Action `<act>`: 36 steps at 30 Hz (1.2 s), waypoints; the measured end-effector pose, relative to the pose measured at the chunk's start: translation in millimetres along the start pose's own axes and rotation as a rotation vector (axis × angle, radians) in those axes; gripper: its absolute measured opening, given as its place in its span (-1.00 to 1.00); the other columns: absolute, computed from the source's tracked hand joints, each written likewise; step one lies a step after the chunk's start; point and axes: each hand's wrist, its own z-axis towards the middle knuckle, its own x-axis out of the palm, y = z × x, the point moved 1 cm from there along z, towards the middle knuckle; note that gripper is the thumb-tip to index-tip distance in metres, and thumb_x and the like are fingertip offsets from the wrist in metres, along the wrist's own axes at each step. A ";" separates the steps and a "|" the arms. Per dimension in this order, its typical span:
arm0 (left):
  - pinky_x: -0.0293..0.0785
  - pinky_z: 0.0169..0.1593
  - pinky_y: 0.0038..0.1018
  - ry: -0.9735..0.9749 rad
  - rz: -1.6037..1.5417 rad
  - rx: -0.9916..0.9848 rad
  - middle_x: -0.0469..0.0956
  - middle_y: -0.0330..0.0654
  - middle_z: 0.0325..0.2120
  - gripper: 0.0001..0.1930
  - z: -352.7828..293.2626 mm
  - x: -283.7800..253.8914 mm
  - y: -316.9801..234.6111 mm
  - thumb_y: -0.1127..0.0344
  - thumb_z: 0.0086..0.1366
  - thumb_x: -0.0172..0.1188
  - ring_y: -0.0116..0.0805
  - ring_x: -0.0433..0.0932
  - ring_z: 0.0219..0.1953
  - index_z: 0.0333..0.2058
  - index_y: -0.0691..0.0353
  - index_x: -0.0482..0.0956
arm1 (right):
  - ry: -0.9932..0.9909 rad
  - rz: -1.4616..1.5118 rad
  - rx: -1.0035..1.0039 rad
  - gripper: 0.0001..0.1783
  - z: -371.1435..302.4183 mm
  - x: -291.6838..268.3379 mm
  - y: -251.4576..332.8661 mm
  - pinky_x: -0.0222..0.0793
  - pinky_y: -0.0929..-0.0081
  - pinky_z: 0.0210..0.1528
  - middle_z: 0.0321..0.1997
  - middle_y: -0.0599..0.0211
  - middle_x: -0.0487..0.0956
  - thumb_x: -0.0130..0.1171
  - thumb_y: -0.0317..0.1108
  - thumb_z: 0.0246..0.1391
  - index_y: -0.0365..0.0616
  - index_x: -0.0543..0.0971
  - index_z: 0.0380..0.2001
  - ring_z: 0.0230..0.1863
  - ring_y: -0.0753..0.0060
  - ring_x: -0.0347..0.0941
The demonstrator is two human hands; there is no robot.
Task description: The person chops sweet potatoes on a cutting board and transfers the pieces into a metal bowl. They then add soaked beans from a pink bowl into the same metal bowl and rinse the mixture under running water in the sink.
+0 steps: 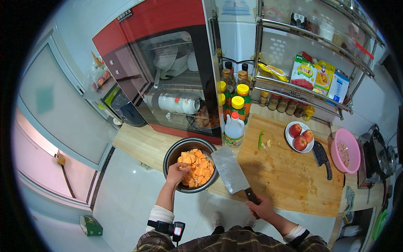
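Presently your right hand (pixel 261 206) grips a broad steel cleaver (pixel 230 170) by its black handle, blade crossing the left edge of the brown wooden board (pixel 289 185), well apart from three red apples (pixel 299 143). Left of the board, a round steel pot (pixel 179 148) of orange slices (pixel 198 171) reaches past the tabletop (pixel 142 145)'s front edge; whether your left hand (pixel 177 171), fingertips partly hidden there, pinches one is unclear.
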 end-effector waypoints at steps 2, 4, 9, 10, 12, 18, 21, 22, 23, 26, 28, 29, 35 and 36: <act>0.43 -0.39 -0.57 -0.025 0.119 0.000 0.56 -0.17 -0.52 -0.81 1.6 -2.3 2.8 0.42 -0.02 0.26 -0.48 0.51 -0.46 -0.40 0.35 0.52 | -0.021 -0.044 0.080 -0.68 -2.5 -4.4 0.4 0.21 0.59 -0.69 -0.73 0.46 0.38 0.14 -0.24 -0.01 -0.20 0.45 -0.22 -0.73 0.65 0.28; 0.43 -0.38 -0.53 -0.079 0.354 0.064 0.55 -0.17 -0.57 -0.78 2.0 -3.3 5.4 0.31 -0.09 0.33 -0.42 0.52 -0.48 -0.46 0.28 0.56 | -0.025 -0.088 -0.005 -0.69 -5.7 -7.2 2.7 0.21 0.58 -0.69 -0.73 0.46 0.38 0.13 -0.24 0.00 -0.18 0.45 -0.22 -0.74 0.64 0.27; 0.41 -0.19 -0.25 -0.157 0.998 0.198 0.54 -0.11 -0.40 -0.75 -4.7 6.0 -0.6 0.36 -0.11 0.17 -0.11 0.48 -0.23 -0.34 0.09 0.56 | -0.052 -0.081 0.020 -0.70 -17.7 -20.1 3.6 0.21 0.58 -0.71 -0.73 0.44 0.38 0.12 -0.22 0.00 -0.15 0.45 -0.23 -0.75 0.63 0.28; 0.35 -0.08 -0.21 -0.161 1.122 0.218 0.49 -0.10 -0.24 -0.64 -7.9 10.3 -1.6 0.37 -0.09 0.14 -0.07 0.40 -0.12 -0.21 0.09 0.50 | -0.051 -0.055 0.018 -0.69 -19.3 -22.1 3.2 0.21 0.58 -0.71 -0.73 0.44 0.38 0.12 -0.21 0.00 -0.15 0.45 -0.22 -0.74 0.63 0.28; 0.32 -0.04 -0.26 -0.149 1.187 0.157 0.46 -0.04 -0.20 -0.46 -10.1 15.3 -6.9 0.28 -0.07 0.26 -0.09 0.38 -0.09 -0.03 0.08 0.39 | -0.056 -0.026 0.005 -0.70 -25.8 -28.9 2.4 0.19 0.59 -0.71 -0.73 0.45 0.38 0.13 -0.21 0.00 -0.16 0.45 -0.26 -0.74 0.64 0.27; 0.13 0.03 -0.16 -0.393 1.301 0.461 0.17 -0.20 0.11 -0.75 -16.4 43.6 -22.0 0.25 -0.05 0.23 -0.19 0.11 0.14 -0.34 0.16 0.56 | -0.093 0.013 0.030 -0.68 -56.2 -61.0 -3.4 0.14 0.62 -0.75 -0.71 0.48 0.36 0.12 -0.19 0.01 -0.15 0.43 -0.22 -0.74 0.69 0.23; 0.13 0.04 -0.18 -0.434 1.219 0.625 0.31 -0.18 0.03 -0.82 -31.3 80.2 -40.7 0.25 0.01 0.20 -0.12 0.19 0.10 -0.53 0.26 0.57 | -0.117 0.066 0.058 -0.67 -76.1 -82.8 -8.7 0.20 0.58 -0.73 -0.74 0.45 0.36 0.11 -0.12 0.01 -0.17 0.44 -0.31 -0.74 0.64 0.28; 0.14 0.03 -0.18 -0.434 1.182 0.716 0.33 -0.17 0.01 -0.82 -37.7 97.4 -46.9 0.26 0.05 0.16 -0.10 0.20 0.08 -0.54 0.27 0.56 | -0.164 0.060 0.012 -0.68 -82.4 -90.6 -10.1 0.20 0.58 -0.74 -0.75 0.46 0.35 0.10 -0.12 0.01 -0.16 0.44 -0.34 -0.75 0.65 0.28; 0.15 0.03 -0.18 -0.435 1.147 0.785 0.36 -0.16 -0.01 -0.81 -45.2 114.2 -51.8 0.28 0.10 0.13 -0.08 0.22 0.07 -0.54 0.28 0.56 | -0.189 0.081 -0.011 -0.69 -88.5 -96.4 -12.4 0.20 0.59 -0.74 -0.76 0.46 0.34 0.10 -0.11 0.02 -0.16 0.43 -0.36 -0.75 0.65 0.27; 0.20 -0.01 -0.16 -0.183 0.894 0.999 0.45 -0.03 -0.15 -0.81 -65.7 170.9 -61.7 0.34 0.20 -0.02 0.02 0.29 -0.02 -0.41 0.31 0.53 | -0.274 0.136 0.001 -0.70 -111.9 -116.2 -22.9 0.19 0.59 -0.75 -0.76 0.47 0.33 0.09 -0.12 0.03 -0.15 0.40 -0.44 -0.76 0.65 0.26; 0.28 -0.10 -0.22 0.063 0.725 0.925 0.48 0.02 -0.24 -0.78 -81.6 212.6 -53.5 0.32 0.23 -0.07 -0.01 0.38 -0.14 -0.38 0.32 0.52 | -0.343 0.182 0.005 -0.71 -132.1 -122.8 -33.6 0.18 0.59 -0.76 -0.76 0.48 0.33 0.08 -0.12 0.04 -0.14 0.38 -0.47 -0.76 0.66 0.26; 0.33 -0.17 -0.26 0.237 0.634 0.845 0.50 0.04 -0.29 -0.76 -87.1 231.6 -49.5 0.30 0.24 -0.09 -0.03 0.43 -0.21 -0.38 0.33 0.52 | -0.381 0.207 -0.014 -0.71 -142.6 -125.5 -38.3 0.18 0.59 -0.76 -0.75 0.48 0.33 0.07 -0.13 0.04 -0.14 0.38 -0.49 -0.76 0.66 0.26; 0.39 -0.32 -0.32 1.209 0.693 0.593 0.51 -0.06 -0.49 -0.53 -156.0 357.3 -12.3 0.05 0.33 -0.29 -0.21 0.50 -0.42 -0.25 0.31 0.49 | -0.760 0.499 0.047 -0.70 -220.8 -118.3 -58.3 0.20 0.60 -0.69 -0.70 0.46 0.34 0.06 -0.13 0.06 -0.13 0.35 -0.52 -0.71 0.63 0.26; 0.37 -0.21 -0.36 1.382 0.787 0.701 0.51 -0.05 -0.40 -0.52 -178.5 378.2 -6.0 0.06 0.33 -0.32 -0.25 0.49 -0.32 -0.26 0.31 0.51 | -0.810 0.510 -0.032 -0.70 -241.7 -119.3 -60.6 0.20 0.59 -0.69 -0.68 0.46 0.35 0.06 -0.13 0.06 -0.13 0.34 -0.51 -0.70 0.63 0.26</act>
